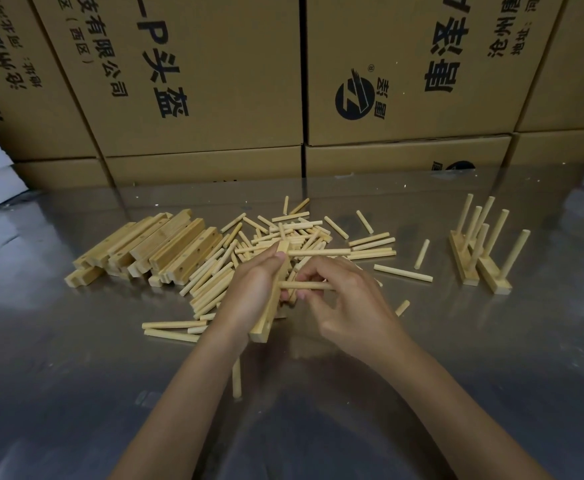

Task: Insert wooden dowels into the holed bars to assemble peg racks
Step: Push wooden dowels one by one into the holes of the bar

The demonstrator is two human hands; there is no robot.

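Left hand (254,289): fingers curled round a holed bar (272,306), held on edge above the tabletop (457,358); one dowel already seated near its far end. Right hand (339,299): pinches a second dowel (306,285) at the bar's middle. Loose dowels (283,233): heaped behind. Spare bars (155,247): stacked left. Two finished racks (481,251): standing right. Cardboard cartons (214,81): along the back.

- left hand (253,289): fingers curled in a grip, thumb up top, forearm reaching in from lower left.
- right hand (344,303): fingertips pinching, palm down, close beside the left, forearm from lower right.
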